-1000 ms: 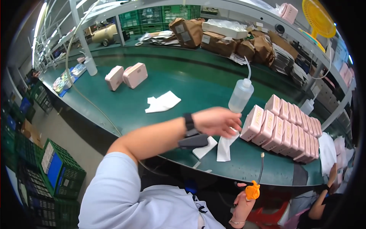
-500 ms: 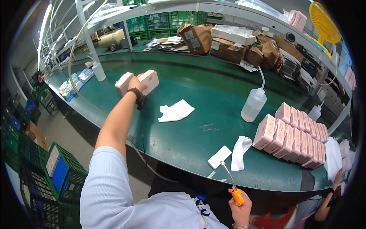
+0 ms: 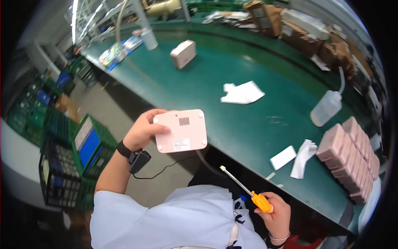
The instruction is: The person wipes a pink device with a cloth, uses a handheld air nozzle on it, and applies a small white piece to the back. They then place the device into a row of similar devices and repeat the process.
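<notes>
My left hand (image 3: 146,129) grips the left edge of a pink plastic box-shaped device (image 3: 191,132), held up in front of the bench's near edge. The face turned to me has vent slots, a small white label and round pads at the corners. Closed around the orange handle of a screwdriver (image 3: 260,201) is my right hand (image 3: 278,213). Its metal shaft slants up and left toward the device, apart from it, with a pale lump at the tip. Another pink device (image 3: 183,54) stands on its edge farther back on the green bench (image 3: 232,124).
Rows of pink devices (image 3: 346,159) stand at the right. Near them are a squeeze bottle (image 3: 326,108), a white card (image 3: 283,157) and a white cloth (image 3: 304,159). Another white cloth (image 3: 243,92) lies mid-bench. Green crates (image 3: 97,145) stack at left; paper-wrapped bundles (image 3: 263,18) line the back.
My left hand has lifted one pink device off the bench and brought it close; the other stays behind. The screwdriver has come nearer the device. My view has turned and shifted.
</notes>
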{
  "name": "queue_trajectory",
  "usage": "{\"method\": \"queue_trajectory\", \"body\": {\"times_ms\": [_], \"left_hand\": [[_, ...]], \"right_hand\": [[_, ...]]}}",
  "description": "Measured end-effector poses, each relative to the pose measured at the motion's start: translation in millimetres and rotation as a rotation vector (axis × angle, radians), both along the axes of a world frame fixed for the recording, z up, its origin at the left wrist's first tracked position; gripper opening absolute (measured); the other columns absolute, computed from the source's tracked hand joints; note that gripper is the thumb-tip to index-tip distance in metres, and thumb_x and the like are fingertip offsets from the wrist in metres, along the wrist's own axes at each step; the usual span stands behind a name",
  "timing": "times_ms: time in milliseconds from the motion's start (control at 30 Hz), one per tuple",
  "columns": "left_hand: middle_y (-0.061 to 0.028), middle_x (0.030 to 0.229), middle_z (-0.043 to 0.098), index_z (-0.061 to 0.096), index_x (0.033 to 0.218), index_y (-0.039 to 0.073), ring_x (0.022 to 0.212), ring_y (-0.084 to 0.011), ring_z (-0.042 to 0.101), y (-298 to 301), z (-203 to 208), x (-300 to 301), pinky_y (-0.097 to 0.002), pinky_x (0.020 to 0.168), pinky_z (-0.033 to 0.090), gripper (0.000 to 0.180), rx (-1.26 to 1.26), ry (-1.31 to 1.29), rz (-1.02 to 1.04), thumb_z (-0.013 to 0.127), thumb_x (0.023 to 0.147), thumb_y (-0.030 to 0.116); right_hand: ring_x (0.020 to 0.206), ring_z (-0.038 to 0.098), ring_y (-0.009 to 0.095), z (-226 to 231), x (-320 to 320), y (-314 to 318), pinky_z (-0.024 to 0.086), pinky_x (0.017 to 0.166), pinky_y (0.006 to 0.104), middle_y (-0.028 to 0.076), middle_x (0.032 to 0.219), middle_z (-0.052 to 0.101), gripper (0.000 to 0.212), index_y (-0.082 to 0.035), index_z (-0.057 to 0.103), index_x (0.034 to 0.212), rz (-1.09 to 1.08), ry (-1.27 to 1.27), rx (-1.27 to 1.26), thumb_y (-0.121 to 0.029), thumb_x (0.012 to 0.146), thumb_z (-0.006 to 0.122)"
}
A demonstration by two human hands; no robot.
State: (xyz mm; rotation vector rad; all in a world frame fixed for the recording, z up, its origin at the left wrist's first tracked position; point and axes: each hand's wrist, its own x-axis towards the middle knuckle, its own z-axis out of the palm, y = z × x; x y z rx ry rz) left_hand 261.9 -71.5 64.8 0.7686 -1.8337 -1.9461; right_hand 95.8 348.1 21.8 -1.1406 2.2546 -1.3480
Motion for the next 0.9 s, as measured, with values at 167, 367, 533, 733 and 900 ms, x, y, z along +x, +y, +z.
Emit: {"method": "queue_trajectory", "body": {"times_ms": [167, 367, 533, 733, 900], "left_hand": [[-0.0084, 0.114, 0.067, 0.058, 0.123, -0.002, 0.100, -0.0168, 0.065, 32, -33, 82, -0.0300, 0.092, 0.051, 0.056, 0.032, -0.180, 0.161, 0.081, 0.072, 0.007], [-0.0085, 0.110, 0.069, 0.064, 0.116, 0.002, 0.104, -0.0191, 0.064, 46, -60, 119, -0.0322, 0.095, 0.049, 0.051, -0.162, -0.286, 0.178, 0.084, 0.070, 0.010], [-0.0044, 0.113, 0.068, 0.066, 0.112, 0.008, 0.100, -0.0196, 0.067, 41, -70, 122, -0.0364, 0.097, 0.052, 0.046, -1.105, -0.358, -0.170, 0.082, 0.069, 0.006], [0.0028, 0.114, 0.067, 0.065, 0.106, 0.014, 0.108, -0.0154, 0.063, 31, -83, 110, -0.0407, 0.104, 0.050, 0.026, -1.811, -0.241, -0.713, 0.070, 0.081, 0.010], [0.0026, 0.117, 0.066, 0.064, 0.106, 0.015, 0.112, -0.0147, 0.062, 27, -92, 113, -0.0405, 0.105, 0.049, 0.022, -1.815, -0.173, -0.821, 0.066, 0.085, 0.012]], "right_hand": [[0.074, 0.066, 0.032, 7, 3, -34, 0.051, 0.063, 0.0345, 0.012, 0.089, 0.068, 0.036, -0.001, 0.066, 0.086, 0.199, 0.177, 0.308, -0.023, 0.067, 0.087], [0.064, 0.060, 0.033, 7, 22, -60, 0.046, 0.056, 0.0387, 0.012, 0.074, 0.059, 0.044, -0.003, 0.057, 0.079, 0.265, 0.347, 0.471, -0.033, 0.068, 0.087], [0.063, 0.059, 0.034, 2, 25, -69, 0.046, 0.056, 0.0401, 0.013, 0.071, 0.056, 0.047, -0.004, 0.052, 0.077, 0.278, 0.348, 0.486, -0.035, 0.069, 0.086], [0.063, 0.061, 0.034, -17, 11, -74, 0.047, 0.056, 0.0407, 0.014, 0.070, 0.058, 0.049, -0.004, 0.053, 0.077, 0.282, 0.279, 0.525, -0.041, 0.071, 0.084], [0.063, 0.061, 0.035, -31, 4, -82, 0.047, 0.056, 0.0407, 0.014, 0.069, 0.060, 0.050, -0.004, 0.056, 0.078, 0.257, 0.298, 0.619, -0.047, 0.073, 0.082]]}}
